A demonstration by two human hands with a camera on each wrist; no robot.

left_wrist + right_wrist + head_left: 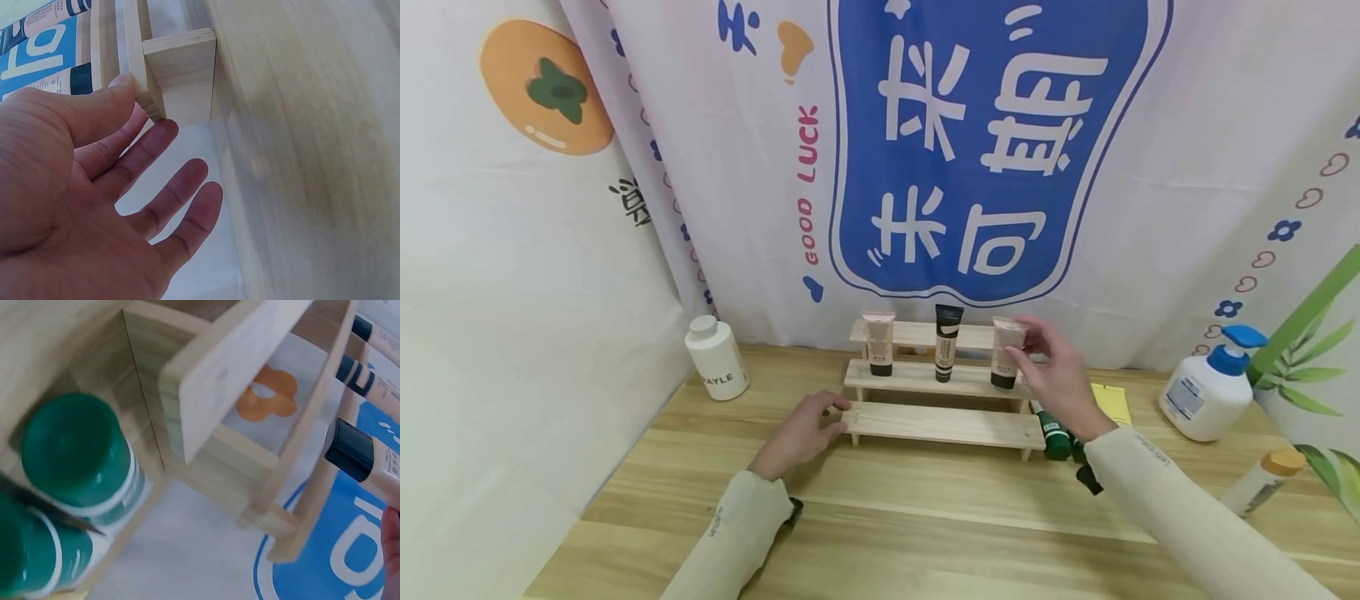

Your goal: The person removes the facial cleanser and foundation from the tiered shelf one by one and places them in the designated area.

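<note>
A three-step wooden display rack (940,423) stands on the table. My left hand (805,429) pinches the left end of its lowest step, thumb on the edge and index fingertip below, the other fingers spread in the left wrist view. At the right end of the middle step, my right hand (1056,371) holds a pale pink tube (1004,354) upright between thumb and fingers, black cap (350,450) down. Along the same step stand a black tube (947,343) in the middle and another pale pink tube (880,343) at the left. In the right wrist view only a fingertip shows.
Green-capped bottles (1056,437) lie beside the rack's right end, near a yellow packet (1111,403). A white pump bottle (1208,392) and an orange-capped bottle (1262,483) are farther right. A white bottle (717,358) stands at the back left. A printed cloth hangs behind.
</note>
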